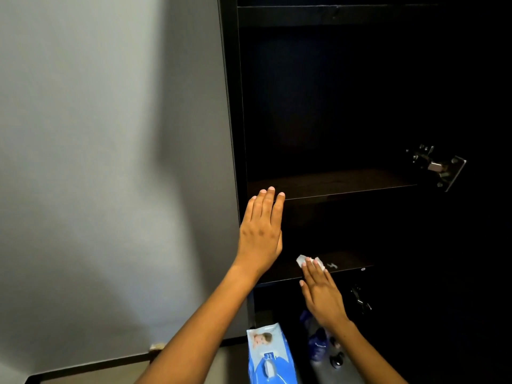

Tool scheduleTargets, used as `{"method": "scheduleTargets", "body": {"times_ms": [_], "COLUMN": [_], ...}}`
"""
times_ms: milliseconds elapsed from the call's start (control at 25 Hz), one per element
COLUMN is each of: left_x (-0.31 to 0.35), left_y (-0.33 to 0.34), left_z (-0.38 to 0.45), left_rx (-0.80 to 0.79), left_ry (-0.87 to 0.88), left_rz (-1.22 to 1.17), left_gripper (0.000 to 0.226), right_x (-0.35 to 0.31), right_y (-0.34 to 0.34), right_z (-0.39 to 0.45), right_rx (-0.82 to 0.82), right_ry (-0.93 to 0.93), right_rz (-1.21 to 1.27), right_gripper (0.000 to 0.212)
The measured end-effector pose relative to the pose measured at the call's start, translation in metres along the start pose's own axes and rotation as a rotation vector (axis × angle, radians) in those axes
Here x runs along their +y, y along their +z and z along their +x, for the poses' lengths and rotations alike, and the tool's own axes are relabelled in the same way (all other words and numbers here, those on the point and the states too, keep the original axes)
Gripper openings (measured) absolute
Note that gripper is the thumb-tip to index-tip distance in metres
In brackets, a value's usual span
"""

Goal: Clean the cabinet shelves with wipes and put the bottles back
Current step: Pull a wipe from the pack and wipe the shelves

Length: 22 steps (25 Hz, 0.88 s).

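A dark cabinet stands open with an upper shelf and a lower shelf, both bare of bottles. My left hand is flat, fingers together, resting against the front edge of the upper shelf near the cabinet's left side. My right hand presses a crumpled white wipe onto the front left part of the lower shelf. Blue bottles stand below, partly hidden behind my right forearm. A blue pack of wipes lies at the bottom, left of the bottles.
A grey wall fills the left half of the view, with a dark skirting at the floor. Metal door hinges sit on the cabinet's right side, a second hinge lower down. The cabinet interior is very dark.
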<state>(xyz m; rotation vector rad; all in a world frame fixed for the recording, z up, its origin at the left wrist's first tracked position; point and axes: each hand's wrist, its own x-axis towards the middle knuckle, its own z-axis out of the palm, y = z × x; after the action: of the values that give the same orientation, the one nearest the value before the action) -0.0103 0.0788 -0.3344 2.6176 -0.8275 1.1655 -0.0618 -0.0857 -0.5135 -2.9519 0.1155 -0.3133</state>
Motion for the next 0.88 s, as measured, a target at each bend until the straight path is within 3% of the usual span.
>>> {"method": "scheduleTargets", "body": {"times_ms": [120, 320, 520, 600, 720, 800, 880], "left_x": [0.001, 0.001, 0.001, 0.001, 0.000, 0.001, 0.001], "left_y": [0.001, 0.001, -0.001, -0.002, -0.002, -0.001, 0.000], "left_z": [0.000, 0.000, 0.000, -0.001, -0.001, 0.000, 0.000], "left_rx": [0.004, 0.009, -0.020, -0.028, -0.026, -0.028, -0.030], "left_ry": [-0.020, -0.017, -0.002, 0.005, 0.001, -0.006, -0.014], "left_rz": [-0.007, -0.003, 0.022, 0.029, 0.027, 0.028, 0.028], "left_gripper": [0.072, 0.073, 0.075, 0.075, 0.075, 0.076, 0.076], "right_x": [-0.017, -0.066, -0.044, -0.026, -0.004, -0.008, -0.025], "right_y": [0.001, 0.007, 0.003, 0.000, 0.001, 0.001, 0.005], "right_z": [0.001, 0.027, 0.064, 0.064, 0.056, 0.046, 0.033], "right_rx": [-0.034, -0.074, -0.148, -0.114, -0.063, -0.048, -0.060], "right_ry": [0.072, -0.113, -0.216, -0.197, -0.022, 0.091, 0.069], "right_rz": [0.073, 0.076, 0.082, 0.094, 0.097, 0.103, 0.115], "right_gripper": [0.070, 0.073, 0.082, 0.088, 0.105, 0.104, 0.094]}}
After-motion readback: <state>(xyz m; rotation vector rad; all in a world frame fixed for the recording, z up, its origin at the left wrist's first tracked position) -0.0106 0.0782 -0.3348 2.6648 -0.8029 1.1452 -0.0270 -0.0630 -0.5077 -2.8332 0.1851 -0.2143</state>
